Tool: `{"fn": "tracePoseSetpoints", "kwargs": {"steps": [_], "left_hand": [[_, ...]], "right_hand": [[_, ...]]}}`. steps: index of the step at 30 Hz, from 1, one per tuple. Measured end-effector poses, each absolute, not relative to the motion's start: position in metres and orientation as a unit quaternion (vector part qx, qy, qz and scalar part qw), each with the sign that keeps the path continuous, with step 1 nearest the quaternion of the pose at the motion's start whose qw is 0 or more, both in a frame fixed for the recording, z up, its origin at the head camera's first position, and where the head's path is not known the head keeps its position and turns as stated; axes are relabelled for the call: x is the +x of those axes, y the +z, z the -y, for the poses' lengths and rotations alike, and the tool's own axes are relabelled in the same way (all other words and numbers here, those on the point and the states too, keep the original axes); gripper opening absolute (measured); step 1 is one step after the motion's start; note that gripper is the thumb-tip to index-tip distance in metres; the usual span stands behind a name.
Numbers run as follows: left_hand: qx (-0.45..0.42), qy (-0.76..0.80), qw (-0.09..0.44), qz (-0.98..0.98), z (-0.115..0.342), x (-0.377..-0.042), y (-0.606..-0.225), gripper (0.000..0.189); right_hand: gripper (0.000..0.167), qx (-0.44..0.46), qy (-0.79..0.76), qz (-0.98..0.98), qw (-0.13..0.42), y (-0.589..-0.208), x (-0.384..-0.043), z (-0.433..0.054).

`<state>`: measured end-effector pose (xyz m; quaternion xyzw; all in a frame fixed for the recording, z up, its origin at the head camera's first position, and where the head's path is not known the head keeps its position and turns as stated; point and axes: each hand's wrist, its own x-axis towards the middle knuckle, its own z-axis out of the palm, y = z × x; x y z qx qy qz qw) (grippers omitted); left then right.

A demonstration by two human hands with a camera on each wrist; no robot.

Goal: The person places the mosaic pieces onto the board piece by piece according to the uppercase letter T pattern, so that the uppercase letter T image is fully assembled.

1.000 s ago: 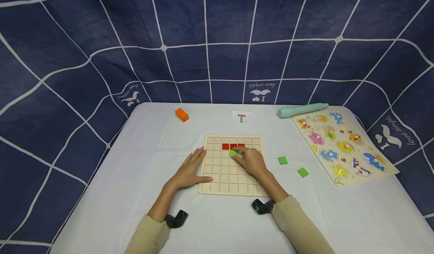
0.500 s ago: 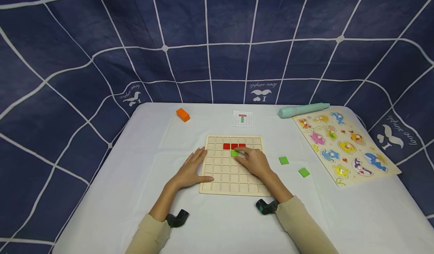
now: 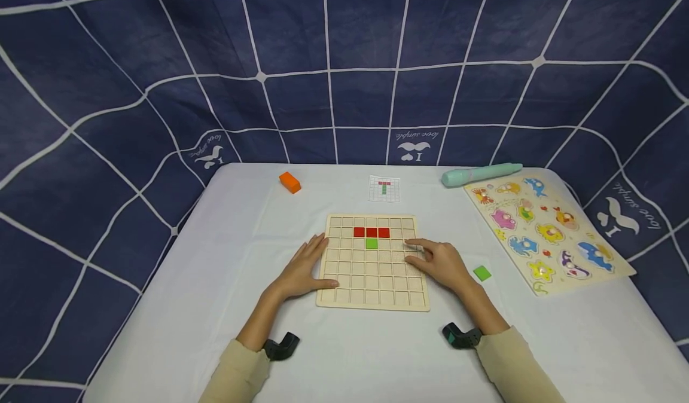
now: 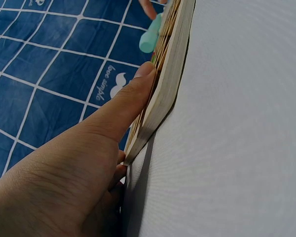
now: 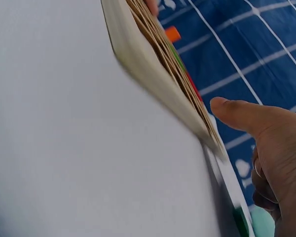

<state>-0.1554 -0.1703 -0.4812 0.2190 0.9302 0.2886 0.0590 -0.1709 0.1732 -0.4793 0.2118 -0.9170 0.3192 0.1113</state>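
Head view, largest first: what carries everything?

"White-covered tabletop [image 3: 177, 295]. Animal peg puzzle [image 3: 524, 229] at the right, probably set aside for room; wooden grid board [image 3: 371, 283] between the hands."

"And those?"

"Left hand [image 3: 301, 274] lies outstretched along the board's left edge, thumb over it, likely steadying it; nothing grasped. Right hand [image 3: 438, 262] has its grip parted, thumb and forefinger at the right edge, nothing visible between them; contact I can't tell."

"Smaller?"

"Printed card [image 3: 384, 189] beyond the board, perhaps for easy sight. Three red tiles [image 3: 371, 232] in a row, one green tile [image 3: 371, 244] below the middle one; loose green tile [image 3: 482, 272] beside the right wrist."

"Unclear?"

"Whatever lies under the right palm. Right wrist view shows a blurred dark-green shape [image 5: 240, 223], unidentifiable."
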Motion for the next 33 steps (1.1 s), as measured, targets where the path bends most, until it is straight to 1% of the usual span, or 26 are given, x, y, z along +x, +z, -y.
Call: {"fn": "tracePoseSetpoints", "kwargs": {"steps": [8,12,19,28,33], "left_hand": [[0.222,0.290,0.055,-0.929,0.171,-0.155,-0.479,0.108],[0.222,0.292,0.056,-0.929,0.172,-0.155,-0.480,0.108],[0.224,0.289,0.052,-0.929,0.172,-0.156,-0.482,0.108],[0.218,0.288,0.057,-0.931,0.171,-0.157,-0.484,0.108],[0.219,0.289,0.058,-0.930,0.172,-0.156,-0.485,0.109]], "right_hand": [[0.035,0.173,0.298,0.924,0.164,-0.484,-0.164,-0.224],[0.035,0.156,0.289,0.928,0.177,-0.485,-0.160,-0.239],[0.036,0.150,0.284,0.932,0.170,-0.484,-0.157,-0.246],[0.041,0.140,0.275,0.942,0.131,-0.488,-0.157,-0.247],[0.041,0.140,0.262,0.947,0.124,-0.491,-0.157,-0.248]]}}
